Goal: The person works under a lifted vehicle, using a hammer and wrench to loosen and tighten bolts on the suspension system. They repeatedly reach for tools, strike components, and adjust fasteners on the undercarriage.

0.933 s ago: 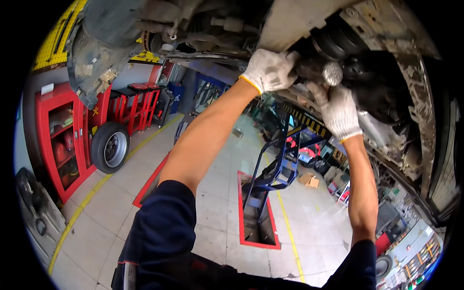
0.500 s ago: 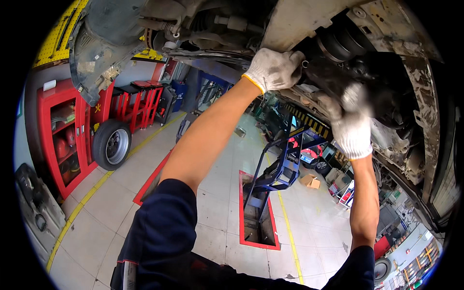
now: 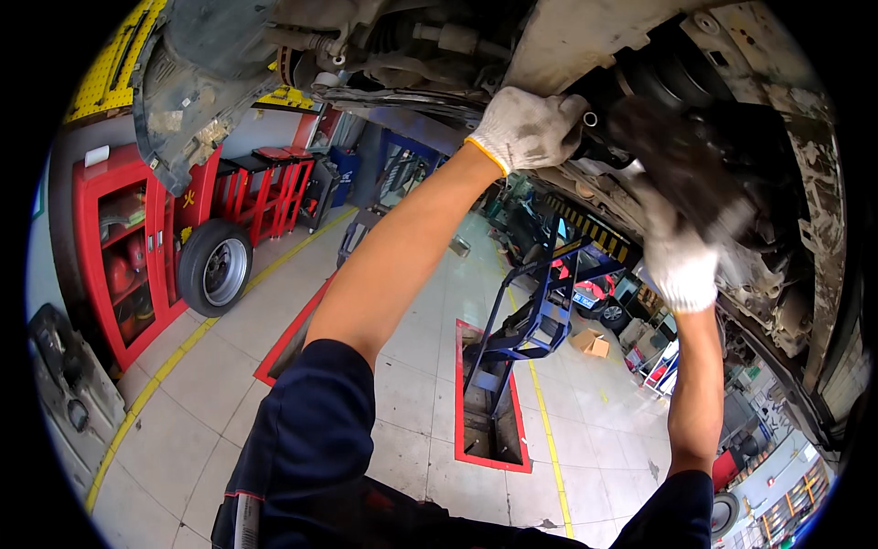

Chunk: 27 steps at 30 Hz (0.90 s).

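Observation:
Overhead is the dirty underside of a raised car point(image 3: 585, 37). My left hand point(image 3: 530, 131), in a white knit glove with a yellow cuff, is closed in a fist close under it. A small metal ring point(image 3: 590, 119) shows at its knuckles; what the fist grips is hidden. To the right, my right hand point(image 3: 681, 265), also white-gloved, is raised against a dark brown elongated part point(image 3: 686, 165). That part is smeared by motion, and its kind cannot be made out. The fingers of this hand seem wrapped round it, partly hidden behind it.
A blue lift frame point(image 3: 530, 320) rises from a red-edged floor pit point(image 3: 494, 448). At left stand a red cabinet point(image 3: 119, 265), an upright wheel point(image 3: 216, 268) and red tool carts point(image 3: 274, 197). A loose liner point(image 3: 174, 110) hangs at upper left. A cardboard box point(image 3: 591, 343) lies farther off.
My left hand has shifted slightly right with the ring. My right hand has moved a little right and down, and the dark part has swung the same way, now covering more of the fingers.

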Motion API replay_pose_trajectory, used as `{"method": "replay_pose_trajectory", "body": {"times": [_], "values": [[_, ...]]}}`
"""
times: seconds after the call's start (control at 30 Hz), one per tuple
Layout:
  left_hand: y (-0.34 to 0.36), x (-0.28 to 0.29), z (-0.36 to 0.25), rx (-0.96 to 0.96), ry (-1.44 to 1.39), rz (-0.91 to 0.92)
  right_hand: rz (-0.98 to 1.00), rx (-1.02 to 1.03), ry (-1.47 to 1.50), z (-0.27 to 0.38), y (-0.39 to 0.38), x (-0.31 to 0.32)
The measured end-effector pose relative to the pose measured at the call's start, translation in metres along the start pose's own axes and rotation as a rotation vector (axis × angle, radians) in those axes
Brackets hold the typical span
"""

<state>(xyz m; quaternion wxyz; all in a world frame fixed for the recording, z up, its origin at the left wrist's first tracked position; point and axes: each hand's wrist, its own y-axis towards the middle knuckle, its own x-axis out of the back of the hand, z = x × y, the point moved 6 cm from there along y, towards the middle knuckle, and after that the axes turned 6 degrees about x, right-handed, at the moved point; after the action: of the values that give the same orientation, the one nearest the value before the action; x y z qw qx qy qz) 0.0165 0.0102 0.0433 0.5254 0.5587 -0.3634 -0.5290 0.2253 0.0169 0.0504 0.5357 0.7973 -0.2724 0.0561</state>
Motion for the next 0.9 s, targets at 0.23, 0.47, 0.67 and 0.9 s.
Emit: {"method": "replay_pose_trajectory", "body": {"times": [0.23, 0.47, 0.67, 0.9], "values": [[0.007, 0.004, -0.002, -0.025, 0.018, -0.014, 0.013, 0.154, -0.077, 0.030, 0.003, 0.021], [0.005, 0.005, -0.017, -0.089, 0.024, -0.032, 0.105, -0.045, -0.246, -0.017, 0.009, -0.028], [0.004, 0.002, -0.001, -0.044, 0.013, -0.049, -0.288, 0.212, 0.284, 0.038, -0.012, 0.017], [0.003, 0.011, -0.008, -0.111, -0.018, -0.092, 0.055, -0.091, -0.129, 0.001, -0.002, 0.000]]}}
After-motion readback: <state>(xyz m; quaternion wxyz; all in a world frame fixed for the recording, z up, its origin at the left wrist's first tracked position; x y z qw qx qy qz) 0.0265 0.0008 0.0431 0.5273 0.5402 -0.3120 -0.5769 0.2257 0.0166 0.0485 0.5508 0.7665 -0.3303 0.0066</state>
